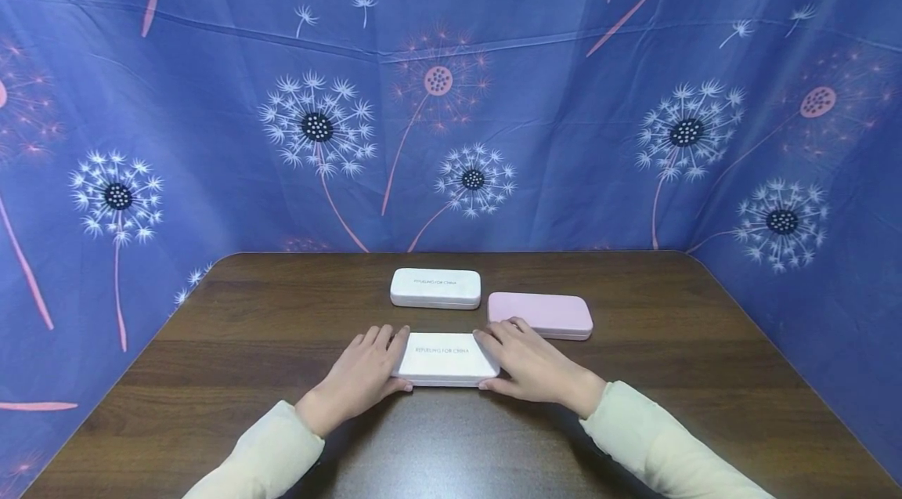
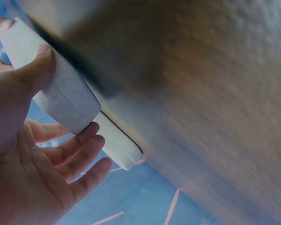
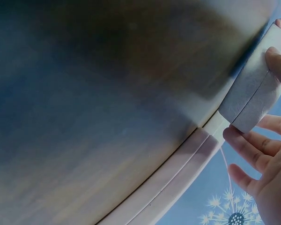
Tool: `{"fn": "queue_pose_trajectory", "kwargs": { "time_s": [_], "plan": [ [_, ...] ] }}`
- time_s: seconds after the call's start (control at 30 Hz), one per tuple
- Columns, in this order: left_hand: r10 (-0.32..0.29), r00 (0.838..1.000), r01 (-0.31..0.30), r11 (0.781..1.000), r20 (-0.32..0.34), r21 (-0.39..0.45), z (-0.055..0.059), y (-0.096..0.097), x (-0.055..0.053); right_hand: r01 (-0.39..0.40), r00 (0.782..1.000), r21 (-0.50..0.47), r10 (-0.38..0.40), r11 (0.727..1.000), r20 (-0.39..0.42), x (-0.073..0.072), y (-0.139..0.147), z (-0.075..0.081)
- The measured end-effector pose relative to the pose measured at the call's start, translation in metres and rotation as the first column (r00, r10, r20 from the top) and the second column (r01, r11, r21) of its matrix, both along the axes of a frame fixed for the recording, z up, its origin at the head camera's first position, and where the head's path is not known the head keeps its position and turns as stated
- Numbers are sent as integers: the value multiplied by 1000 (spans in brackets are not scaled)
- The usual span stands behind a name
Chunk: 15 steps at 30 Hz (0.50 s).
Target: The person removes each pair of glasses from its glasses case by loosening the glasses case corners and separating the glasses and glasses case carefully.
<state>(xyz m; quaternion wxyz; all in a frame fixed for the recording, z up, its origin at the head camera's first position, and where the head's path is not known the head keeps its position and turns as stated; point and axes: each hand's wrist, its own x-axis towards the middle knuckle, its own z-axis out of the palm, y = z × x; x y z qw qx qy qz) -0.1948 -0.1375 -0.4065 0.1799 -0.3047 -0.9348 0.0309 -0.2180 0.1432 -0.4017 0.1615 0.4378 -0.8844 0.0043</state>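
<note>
A white glasses case (image 1: 444,368) with dark lettering on its lid lies closed near the middle of the table. My left hand (image 1: 359,375) holds its left end, and my right hand (image 1: 533,370) grips the right end. In the left wrist view, the thumb presses the front side of the white case (image 2: 68,96) while the index finger reaches over the lid. The right wrist view shows my other thumb on the front of the same case (image 3: 253,89), with a fingertip at its end. Both lower seams look closed.
Behind it lies a second white glasses case (image 1: 435,295) with similar lettering. A pink glasses case (image 1: 543,312) sits to the right, just beyond my right hand's fingers. The brown wooden table (image 1: 211,358) meets a blue dandelion-patterned cloth (image 1: 550,131) at its back and sides.
</note>
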Motion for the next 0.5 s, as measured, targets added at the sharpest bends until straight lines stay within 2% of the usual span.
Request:
{"fn": "queue_pose_trajectory", "kwargs": {
  "time_s": [0.5],
  "plan": [
    [-8,999,9,1000,-43,1,-6,1,4,-3,1000,13,3,1000,2,6,2,-4]
  ]
}}
